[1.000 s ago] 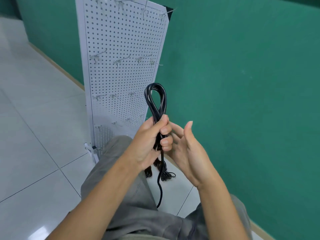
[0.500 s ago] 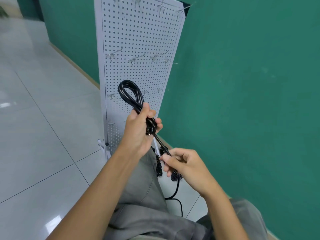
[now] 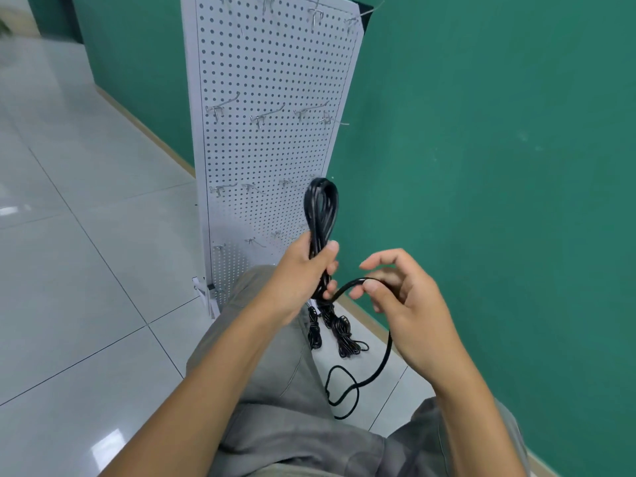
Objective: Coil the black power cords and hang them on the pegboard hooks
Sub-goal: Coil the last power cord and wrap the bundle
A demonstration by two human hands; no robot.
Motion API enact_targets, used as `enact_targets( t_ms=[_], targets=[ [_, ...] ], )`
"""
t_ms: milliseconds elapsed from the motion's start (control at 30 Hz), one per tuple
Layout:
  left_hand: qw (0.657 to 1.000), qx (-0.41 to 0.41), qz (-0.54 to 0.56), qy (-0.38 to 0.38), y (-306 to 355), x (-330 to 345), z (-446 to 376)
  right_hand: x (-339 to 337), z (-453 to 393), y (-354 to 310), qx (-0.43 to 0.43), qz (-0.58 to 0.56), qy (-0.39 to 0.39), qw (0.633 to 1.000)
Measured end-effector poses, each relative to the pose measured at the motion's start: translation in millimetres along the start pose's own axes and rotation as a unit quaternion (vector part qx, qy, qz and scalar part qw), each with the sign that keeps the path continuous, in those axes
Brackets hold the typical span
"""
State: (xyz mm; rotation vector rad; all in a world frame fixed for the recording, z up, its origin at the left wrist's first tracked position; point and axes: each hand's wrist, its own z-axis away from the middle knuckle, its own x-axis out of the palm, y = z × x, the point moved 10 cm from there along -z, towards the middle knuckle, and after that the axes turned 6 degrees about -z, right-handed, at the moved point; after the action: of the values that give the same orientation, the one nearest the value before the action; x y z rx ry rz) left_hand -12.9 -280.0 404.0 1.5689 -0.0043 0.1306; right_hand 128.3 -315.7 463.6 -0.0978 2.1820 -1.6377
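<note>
My left hand (image 3: 303,273) grips a bundle of black power cord loops (image 3: 320,210), whose top loop sticks up above the fist in front of the white pegboard (image 3: 272,80). From the fist a loose tail of the same cord (image 3: 382,359) arcs to the right; my right hand (image 3: 402,301) pinches it between thumb and fingers, and the rest hangs down in a loop over my lap. Metal hooks (image 3: 263,117) stand in rows on the pegboard, all bare.
Two more coiled black cords (image 3: 339,333) lie on the tiled floor at the pegboard's foot, by the green wall (image 3: 499,166). My grey trouser legs (image 3: 275,366) fill the lower view. White tiles (image 3: 86,270) spread to the left.
My right hand has risen and drawn the loose tail up and to the right of the bundle. The bundle in my left hand now stands more upright.
</note>
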Motion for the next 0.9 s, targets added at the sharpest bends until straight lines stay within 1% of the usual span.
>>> enact_targets(
  t_ms=[100, 233, 333, 400, 500, 567, 733, 800, 900],
  targets=[
    [0.999, -0.003, 0.001, -0.035, -2.1, 21.8, 6.5, -16.1, 1.2, 1.0, -0.012, -0.018, 0.064, 0.998],
    [0.993, -0.033, 0.026, -0.111, -4.6, 51.1, 20.8, -43.6, 5.2, -0.4, -0.029, -0.034, 0.164, 0.985],
    [0.986, -0.045, 0.058, -0.149, -3.5, 66.1, 29.9, -55.3, 7.9, 1.0, -0.021, -0.026, 0.199, 0.979],
    [0.979, -0.053, 0.09, -0.173, -2.0, 75.0, 35.7, -57.0, 8.6, 2.6, -0.014, -0.031, 0.198, 0.98],
    [0.971, -0.068, 0.13, -0.188, -0.5, 81.6, 41.7, -56.4, 9.2, 6.1, 0.001, -0.024, 0.189, 0.982],
    [0.968, -0.072, 0.131, -0.202, 0.4, 85.1, 44.6, -56.5, 9.6, 7.1, 0.006, -0.022, 0.188, 0.982],
    [0.965, -0.032, 0.112, -0.236, 14.2, 86.2, 48.3, -57.6, 6.5, 13.4, -0.006, -0.066, 0.182, 0.981],
    [0.964, -0.022, 0.117, -0.237, 19.4, 84.6, 48.5, -53.8, 5.2, 18.6, -0.013, -0.087, 0.165, 0.982],
    [0.965, -0.002, 0.142, -0.22, 25.6, 75.4, 43.7, -37.9, 4.5, 36.7, 0.011, -0.114, 0.101, 0.988]
  ],
)
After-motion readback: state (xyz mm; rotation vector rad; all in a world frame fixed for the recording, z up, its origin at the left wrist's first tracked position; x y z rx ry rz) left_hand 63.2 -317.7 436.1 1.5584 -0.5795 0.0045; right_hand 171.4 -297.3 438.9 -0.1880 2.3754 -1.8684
